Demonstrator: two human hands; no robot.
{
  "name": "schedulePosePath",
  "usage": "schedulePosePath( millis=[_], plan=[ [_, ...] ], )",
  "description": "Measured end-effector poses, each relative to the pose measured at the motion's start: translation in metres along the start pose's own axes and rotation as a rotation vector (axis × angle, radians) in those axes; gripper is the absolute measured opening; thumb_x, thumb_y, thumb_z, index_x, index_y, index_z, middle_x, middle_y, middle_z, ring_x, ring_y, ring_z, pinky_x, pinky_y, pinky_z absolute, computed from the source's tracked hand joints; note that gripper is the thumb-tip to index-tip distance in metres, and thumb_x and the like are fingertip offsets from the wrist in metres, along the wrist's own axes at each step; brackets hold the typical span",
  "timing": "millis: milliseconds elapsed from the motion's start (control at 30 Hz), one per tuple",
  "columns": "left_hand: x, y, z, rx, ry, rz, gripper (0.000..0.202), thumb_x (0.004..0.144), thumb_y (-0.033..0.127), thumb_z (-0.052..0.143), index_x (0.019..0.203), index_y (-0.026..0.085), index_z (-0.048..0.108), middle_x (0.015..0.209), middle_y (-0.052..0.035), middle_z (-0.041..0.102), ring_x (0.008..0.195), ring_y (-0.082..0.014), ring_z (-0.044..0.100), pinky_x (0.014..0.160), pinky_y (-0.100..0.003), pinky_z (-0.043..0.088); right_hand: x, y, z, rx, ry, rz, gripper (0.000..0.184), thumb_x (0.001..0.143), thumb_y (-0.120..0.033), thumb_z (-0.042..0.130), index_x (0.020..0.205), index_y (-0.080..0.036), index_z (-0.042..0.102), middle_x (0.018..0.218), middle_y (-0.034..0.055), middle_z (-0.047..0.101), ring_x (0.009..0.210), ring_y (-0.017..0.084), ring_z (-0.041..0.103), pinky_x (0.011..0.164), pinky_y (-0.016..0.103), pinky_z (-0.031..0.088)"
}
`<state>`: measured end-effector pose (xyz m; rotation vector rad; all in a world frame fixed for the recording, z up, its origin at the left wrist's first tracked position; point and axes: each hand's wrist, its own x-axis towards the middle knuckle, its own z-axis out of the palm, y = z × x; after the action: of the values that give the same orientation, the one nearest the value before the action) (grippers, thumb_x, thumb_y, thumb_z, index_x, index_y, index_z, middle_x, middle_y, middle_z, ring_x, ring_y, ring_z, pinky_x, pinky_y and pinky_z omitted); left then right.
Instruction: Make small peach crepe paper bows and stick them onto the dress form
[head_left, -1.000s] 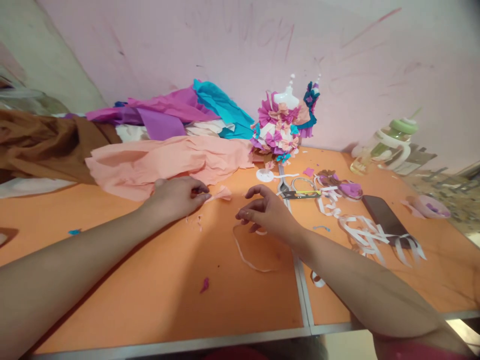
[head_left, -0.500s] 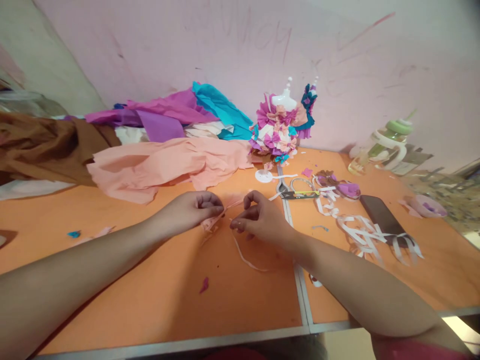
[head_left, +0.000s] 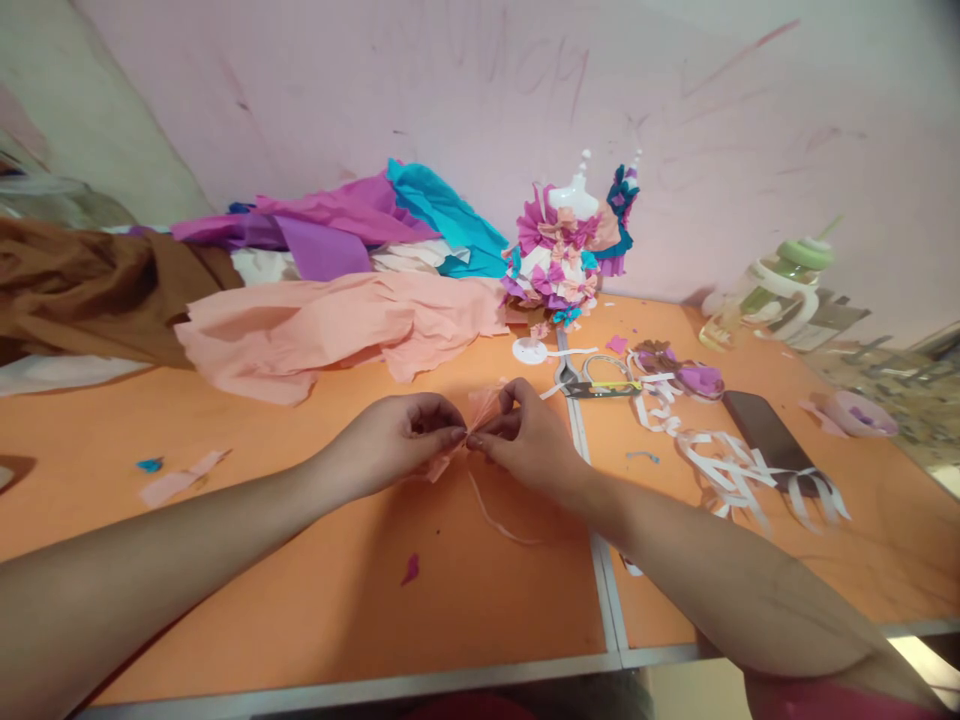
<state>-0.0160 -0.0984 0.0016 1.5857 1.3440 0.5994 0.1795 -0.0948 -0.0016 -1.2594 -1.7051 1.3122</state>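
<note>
Over the orange table, my left hand (head_left: pixel 409 440) is closed in a pinch on a small piece of peach crepe paper (head_left: pixel 484 404). The paper is gathered at its middle and fans out above and below the fingertips. My right hand (head_left: pixel 534 440) meets it there, closed, thumb and finger pinched on a thin whitish string (head_left: pixel 487 510). The string's loose length curves down from the fingertips toward the tabletop. Exactly how it runs at the gather is hidden by the fingers.
Behind the hands lie a large peach crepe sheet (head_left: pixel 352 325) and brown fabric-like sheets (head_left: pixel 97 290). A figure with paper flowers (head_left: pixel 551 265) stands near the wall. To the right are pliers (head_left: pixel 568 375), a cutter (head_left: pixel 607 389), white strips (head_left: pixel 720 465), a phone (head_left: pixel 772 440) and a bottle (head_left: pixel 787 285).
My hands have come together, fingertips now meeting at the paper's middle. The left hand moved right with the crepe paper, which is now bunched and fanned upright.
</note>
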Motion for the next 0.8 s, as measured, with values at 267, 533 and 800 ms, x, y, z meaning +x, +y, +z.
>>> schedulePosePath(
  millis=[267,533,800],
  plan=[
    [-0.0003,-0.0012,-0.0003,-0.053,-0.01,-0.021,0.031,0.077,0.048,0.064,0.09,0.02,0.068,0.066,-0.0006,0.063,0.058,-0.0163,0.059,0.051,-0.024,0.047,0.0015,0.0013,-0.0004,-0.075,0.035,-0.041,0.039,0.072,-0.034,0.068,0.084,-0.024,0.033,0.077,-0.0031,0.067,0.067,0.014,0.065,0.063,0.027,0.048],
    [-0.0016,0.0033,-0.0002,0.021,0.047,-0.007,0.039,0.073,0.055,0.067,0.089,0.02,0.071,0.07,-0.0023,0.066,0.059,-0.0165,0.059,0.051,-0.024,0.047,0.0,0.0027,0.002,-0.148,0.059,-0.083,0.036,0.073,-0.033,0.067,0.083,-0.024,0.034,0.076,-0.0051,0.066,0.064,0.013,0.064,0.06,0.026,0.046],
    [0.0009,0.0006,-0.0025,0.047,0.096,0.126,0.03,0.079,0.047,0.061,0.087,0.019,0.067,0.083,-0.0028,0.068,0.068,-0.0164,0.06,0.057,-0.024,0.045,-0.0011,0.0,0.0043,-0.134,0.096,-0.134,0.033,0.075,-0.036,0.067,0.085,-0.024,0.038,0.076,-0.0047,0.064,0.067,0.013,0.063,0.063,0.027,0.046]
  ],
)
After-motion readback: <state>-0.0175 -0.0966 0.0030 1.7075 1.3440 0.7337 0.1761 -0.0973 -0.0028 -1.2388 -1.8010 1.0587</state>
